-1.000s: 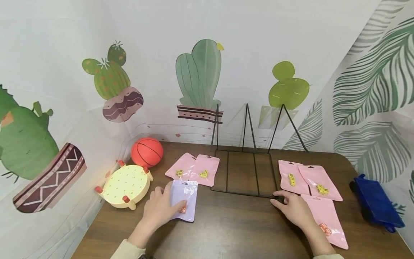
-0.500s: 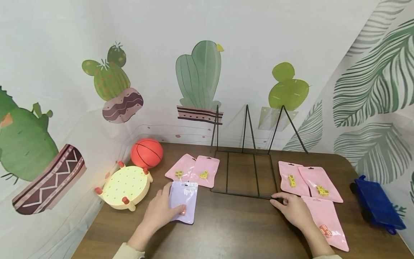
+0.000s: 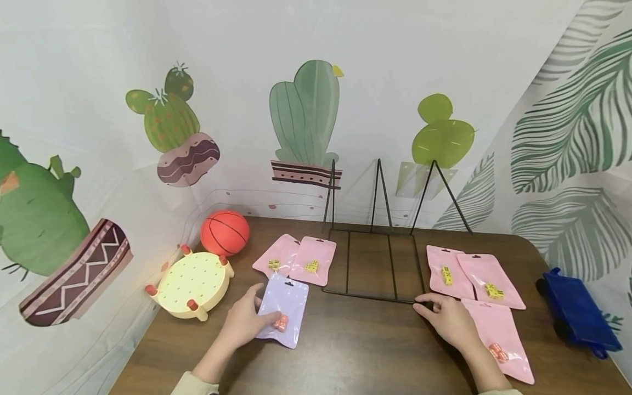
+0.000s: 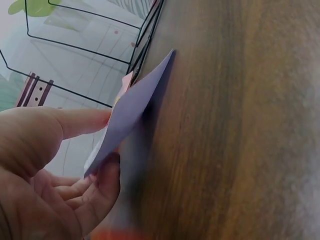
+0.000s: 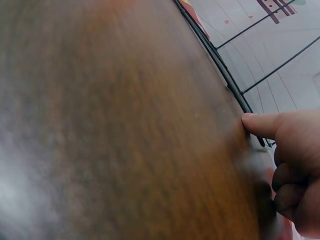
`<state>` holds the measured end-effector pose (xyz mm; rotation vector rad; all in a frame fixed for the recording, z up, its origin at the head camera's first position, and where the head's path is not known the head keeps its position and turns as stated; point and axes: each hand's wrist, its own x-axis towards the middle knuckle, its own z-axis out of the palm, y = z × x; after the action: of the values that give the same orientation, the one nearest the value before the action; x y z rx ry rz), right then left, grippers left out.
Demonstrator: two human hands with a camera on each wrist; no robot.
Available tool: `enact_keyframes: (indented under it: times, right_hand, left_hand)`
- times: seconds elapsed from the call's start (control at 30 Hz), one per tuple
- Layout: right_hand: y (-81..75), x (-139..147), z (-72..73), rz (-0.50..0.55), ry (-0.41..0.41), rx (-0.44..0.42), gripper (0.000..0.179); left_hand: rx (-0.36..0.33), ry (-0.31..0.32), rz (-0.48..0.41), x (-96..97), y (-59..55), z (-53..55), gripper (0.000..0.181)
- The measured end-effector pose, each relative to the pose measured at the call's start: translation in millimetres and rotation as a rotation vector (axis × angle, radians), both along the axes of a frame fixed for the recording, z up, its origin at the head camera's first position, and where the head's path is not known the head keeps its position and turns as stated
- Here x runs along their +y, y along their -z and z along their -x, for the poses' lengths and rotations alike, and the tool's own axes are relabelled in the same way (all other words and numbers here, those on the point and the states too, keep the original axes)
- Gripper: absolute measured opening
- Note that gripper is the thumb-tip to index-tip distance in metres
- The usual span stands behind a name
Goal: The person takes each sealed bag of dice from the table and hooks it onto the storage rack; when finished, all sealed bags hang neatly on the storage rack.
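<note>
My left hand (image 3: 241,321) pinches a pale purple zip bag (image 3: 291,296) between thumb and fingers, with red dice (image 3: 281,322) showing through its front. In the left wrist view the bag (image 4: 131,107) is tilted, the thumb (image 4: 82,123) on one face and fingers behind; a shadow lies beneath it. At the front right corner of a black wire rack (image 3: 370,297), my right hand (image 3: 451,322) holds the wire with thumb and index finger. The right wrist view shows one fingertip against the rack (image 5: 230,80), the other fingers curled.
Two pink bags (image 3: 318,255) with yellow dice lie left of the rack. Several more pink bags (image 3: 494,266) lie to its right, one under the right forearm. A red ball (image 3: 224,233), yellow stool-like toy (image 3: 195,282) and blue cart (image 3: 577,312) stand around on the wooden table (image 3: 355,351).
The purple bag has tilted and shifted slightly right in my left hand, uncovering more of the red dice. My right hand stays at the rack's corner.
</note>
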<state>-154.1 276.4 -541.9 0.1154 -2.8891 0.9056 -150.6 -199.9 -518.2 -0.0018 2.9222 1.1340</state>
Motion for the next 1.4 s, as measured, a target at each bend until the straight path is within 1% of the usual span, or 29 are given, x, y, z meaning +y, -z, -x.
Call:
enact_keyframes:
  times: [0.1,0.17,0.23,0.33,0.4,0.5,0.8,1.0,1.2,1.4]
  right_hand:
    - [-0.6,0.3,-0.1,0.001,0.004,-0.003,0.022]
    - [-1.0,0.5,0.0,0.001,0.007,-0.005,0.022]
    - [-1.2,0.6,0.2,-0.001,0.009,-0.01,0.023]
    - [-0.9,0.5,0.3,-0.004,0.014,-0.02,0.025]
    - [-0.5,0.3,0.3,-0.006,0.017,-0.026,0.025]
    - [-0.7,0.2,0.4,-0.005,0.021,-0.03,0.026]
    - [-1.8,-0.8,-0.2,0.002,0.022,-0.033,0.025]
    - [-0.7,-0.7,0.3,0.001,0.027,-0.024,0.023]
    - [-0.1,0.1,1.6,0.01,0.027,-0.029,0.025]
    - [1.5,0.8,2.0,0.018,0.035,-0.039,0.025]
  left_hand:
    - [0.011,0.032,-0.016,-0.5,0.1,-1.2,0.046]
    - [0.011,0.048,-0.036,-0.1,-0.2,-2.2,0.028]
    - [0.014,0.059,-0.057,0.7,-1.2,-3.1,0.017]
    - [0.025,0.069,-0.078,2.3,-3.7,-3.8,0.008]
    - [0.038,0.077,-0.088,3.4,-6.7,-4.4,0.006]
    - [0.068,0.093,-0.093,5.2,-11.8,-4.9,0.01]
    - [0.229,0.134,-0.087,12.8,-28.5,-8.6,0.018]
    - [0.286,0.141,-0.091,20.7,-38.4,-9.8,0.019]
    - [0.328,0.145,-0.151,31.6,-47.7,-8.0,0.016]
    - [0.403,0.165,-0.217,43.7,-54.6,-2.8,0.015]
